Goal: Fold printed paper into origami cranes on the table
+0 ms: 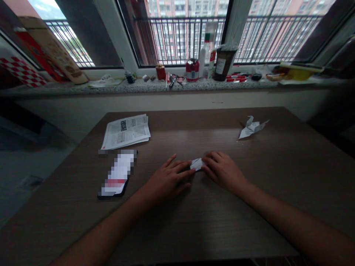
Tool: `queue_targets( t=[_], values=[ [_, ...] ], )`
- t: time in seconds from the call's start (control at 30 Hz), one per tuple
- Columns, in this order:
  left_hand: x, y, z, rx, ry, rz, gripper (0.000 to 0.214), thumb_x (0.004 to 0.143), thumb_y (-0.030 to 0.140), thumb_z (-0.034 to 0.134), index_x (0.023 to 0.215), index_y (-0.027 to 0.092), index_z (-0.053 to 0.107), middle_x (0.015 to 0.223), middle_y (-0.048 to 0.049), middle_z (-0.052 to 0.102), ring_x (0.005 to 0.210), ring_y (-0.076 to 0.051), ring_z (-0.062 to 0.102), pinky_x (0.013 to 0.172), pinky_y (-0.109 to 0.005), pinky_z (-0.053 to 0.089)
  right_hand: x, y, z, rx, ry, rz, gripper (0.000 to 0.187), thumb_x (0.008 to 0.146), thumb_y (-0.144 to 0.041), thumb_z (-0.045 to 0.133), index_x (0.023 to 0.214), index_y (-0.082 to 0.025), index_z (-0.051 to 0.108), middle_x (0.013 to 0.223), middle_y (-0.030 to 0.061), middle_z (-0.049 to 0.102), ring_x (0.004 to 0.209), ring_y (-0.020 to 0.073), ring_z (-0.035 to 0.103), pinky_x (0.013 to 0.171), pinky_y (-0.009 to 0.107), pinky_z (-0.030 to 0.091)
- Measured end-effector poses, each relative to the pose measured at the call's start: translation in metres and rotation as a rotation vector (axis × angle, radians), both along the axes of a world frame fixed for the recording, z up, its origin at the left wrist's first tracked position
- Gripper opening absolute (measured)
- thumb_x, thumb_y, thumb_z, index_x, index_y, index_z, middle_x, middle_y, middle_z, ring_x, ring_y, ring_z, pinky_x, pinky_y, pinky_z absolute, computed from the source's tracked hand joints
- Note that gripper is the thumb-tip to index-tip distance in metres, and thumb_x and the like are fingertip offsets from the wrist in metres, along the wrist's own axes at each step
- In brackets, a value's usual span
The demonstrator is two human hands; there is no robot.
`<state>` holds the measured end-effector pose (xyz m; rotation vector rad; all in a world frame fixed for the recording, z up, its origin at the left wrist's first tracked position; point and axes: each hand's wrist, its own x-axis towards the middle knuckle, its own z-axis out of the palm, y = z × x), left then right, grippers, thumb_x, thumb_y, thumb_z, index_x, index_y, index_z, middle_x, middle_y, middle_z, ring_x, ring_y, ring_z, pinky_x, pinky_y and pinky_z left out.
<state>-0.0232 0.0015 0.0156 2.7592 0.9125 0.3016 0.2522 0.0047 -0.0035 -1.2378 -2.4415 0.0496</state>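
Note:
A small folded piece of white paper [196, 164] lies on the brown table [177, 229] between my two hands. My left hand [173, 177] rests with its fingers outstretched, the fingertips touching the paper's left edge. On the other side, my right hand [223, 170] has its fingers bent and drawn together at the paper's right edge, which they partly hide. Farther back on the right stands a folded paper crane [252, 128] with a raised neck and spread wings.
A folded newspaper [127, 132] lies at the back left of the table. Nearer me is a phone [118, 173] with a blurred screen. Along the windowsill [146, 87] stand a red can [192, 70], a clear bottle [204, 55], a dark cup [222, 62] and several small items.

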Motion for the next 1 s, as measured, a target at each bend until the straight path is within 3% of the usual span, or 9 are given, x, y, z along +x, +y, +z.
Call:
queue_targets(
  t=[0.07,0.17,0.3,0.5,0.77,1.0],
  values=[
    [0.0,0.0,-0.001,-0.001,-0.027,0.005,0.051,0.1,0.034,0.068,0.149,0.034,0.054,0.156,-0.0057,0.053,0.144,-0.029,0.05,0.128,-0.06,0.019,-0.004,-0.004,0.0,0.025,-0.019,0.007,0.042,0.104,-0.042,0.055,0.138,-0.019,0.062,0.134,0.0176,0.066,0.124,0.0357,0.06,0.103,0.056,0.05],
    [0.001,0.0,-0.002,0.001,-0.045,0.004,0.048,0.101,0.034,0.066,0.148,0.034,0.055,0.155,-0.0062,0.055,0.143,-0.029,0.051,0.128,-0.06,0.018,-0.01,-0.008,-0.004,0.018,-0.011,0.116,0.07,0.102,-0.05,0.056,0.161,-0.019,0.037,0.159,0.0174,0.048,0.148,0.0355,0.043,0.121,0.058,0.035],
    [0.0,0.001,-0.003,-0.002,-0.021,-0.002,0.05,0.102,0.031,0.063,0.151,0.034,0.052,0.158,-0.0064,0.051,0.146,-0.028,0.047,0.128,-0.061,0.016,-0.013,-0.01,-0.013,-0.061,-0.029,0.194,0.083,0.102,-0.057,0.055,0.168,-0.022,0.018,0.168,0.0147,0.033,0.156,0.0306,0.032,0.127,0.053,0.028],
    [-0.004,0.003,-0.001,-0.024,0.018,-0.033,0.054,0.103,0.033,0.063,0.154,0.036,0.047,0.161,-0.0061,0.048,0.148,-0.028,0.045,0.128,-0.061,0.012,-0.01,-0.008,-0.019,-0.108,-0.05,0.199,0.084,0.103,-0.059,0.051,0.167,-0.018,0.019,0.17,0.0157,0.028,0.157,0.0308,0.027,0.128,0.053,0.027],
    [-0.004,0.004,0.0,-0.003,0.002,-0.029,0.052,0.101,0.03,0.066,0.151,0.035,0.051,0.159,-0.0063,0.05,0.146,-0.028,0.047,0.127,-0.055,0.024,-0.01,-0.009,-0.018,-0.118,-0.046,0.194,0.084,0.101,-0.061,0.054,0.167,-0.018,0.023,0.169,0.0157,0.029,0.156,0.0322,0.029,0.128,0.053,0.028],
    [-0.006,0.009,-0.003,-0.026,0.02,0.003,0.05,0.105,0.034,0.059,0.153,0.026,0.049,0.156,-0.0067,0.054,0.144,-0.024,0.049,0.128,-0.05,0.022,-0.009,-0.007,-0.018,-0.134,-0.101,0.178,0.085,0.102,-0.067,0.046,0.166,-0.016,0.024,0.171,0.0128,0.024,0.157,0.0301,0.026,0.129,0.05,0.026]
  ],
)
